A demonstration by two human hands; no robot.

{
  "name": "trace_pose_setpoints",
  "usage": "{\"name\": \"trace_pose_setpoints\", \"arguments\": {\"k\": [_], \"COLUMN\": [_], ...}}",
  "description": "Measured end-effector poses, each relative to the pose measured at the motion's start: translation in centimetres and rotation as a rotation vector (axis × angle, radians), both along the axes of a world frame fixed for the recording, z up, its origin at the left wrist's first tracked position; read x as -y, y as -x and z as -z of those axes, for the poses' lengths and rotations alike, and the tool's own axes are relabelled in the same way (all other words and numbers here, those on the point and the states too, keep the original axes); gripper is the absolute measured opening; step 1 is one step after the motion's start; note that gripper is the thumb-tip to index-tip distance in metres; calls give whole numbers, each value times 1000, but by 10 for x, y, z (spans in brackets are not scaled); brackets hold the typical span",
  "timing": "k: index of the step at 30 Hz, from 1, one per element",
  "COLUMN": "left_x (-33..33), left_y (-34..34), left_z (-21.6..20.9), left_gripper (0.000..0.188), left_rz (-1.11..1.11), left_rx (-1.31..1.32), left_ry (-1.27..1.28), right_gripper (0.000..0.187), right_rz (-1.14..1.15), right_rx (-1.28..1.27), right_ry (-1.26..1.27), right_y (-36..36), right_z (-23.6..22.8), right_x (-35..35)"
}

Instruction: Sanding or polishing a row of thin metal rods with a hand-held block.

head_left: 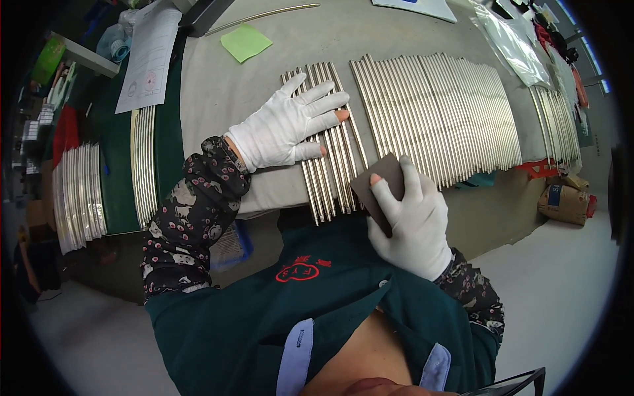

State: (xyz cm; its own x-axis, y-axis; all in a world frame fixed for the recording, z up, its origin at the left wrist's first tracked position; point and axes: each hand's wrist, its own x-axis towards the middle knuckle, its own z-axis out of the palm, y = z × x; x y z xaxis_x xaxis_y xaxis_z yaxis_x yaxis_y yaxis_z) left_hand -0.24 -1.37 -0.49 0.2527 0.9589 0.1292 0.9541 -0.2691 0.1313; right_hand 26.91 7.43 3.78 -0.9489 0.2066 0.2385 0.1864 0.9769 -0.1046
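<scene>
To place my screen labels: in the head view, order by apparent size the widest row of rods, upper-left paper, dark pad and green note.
1. Widest row of rods
2. Upper-left paper
3. Dark pad, partly covered by the right hand
4. Green note

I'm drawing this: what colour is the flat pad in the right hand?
The flat pad is brownish grey, clearest in the head view.
</scene>
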Motion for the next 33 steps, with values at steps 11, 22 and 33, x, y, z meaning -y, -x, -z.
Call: {"name": "trace_pose_setpoints", "arguments": {"k": [11,22,33], "left_x": [2,6,9], "left_y": [2,3,1], "left_z": [3,-3,3], "left_gripper": [68,68,68], "left_rz": [6,-17,1], "left_rx": [-46,-46,-23], "left_ry": [-19,39,-29], "right_gripper": [56,65,54], "right_rz": [35,-4,61], "right_rx": [15,-36,-42], "right_ry": [-32,10,-48], "right_y": [14,-20,38], "right_z": [-4,-10,2], "right_x": [2,3,-8]}}
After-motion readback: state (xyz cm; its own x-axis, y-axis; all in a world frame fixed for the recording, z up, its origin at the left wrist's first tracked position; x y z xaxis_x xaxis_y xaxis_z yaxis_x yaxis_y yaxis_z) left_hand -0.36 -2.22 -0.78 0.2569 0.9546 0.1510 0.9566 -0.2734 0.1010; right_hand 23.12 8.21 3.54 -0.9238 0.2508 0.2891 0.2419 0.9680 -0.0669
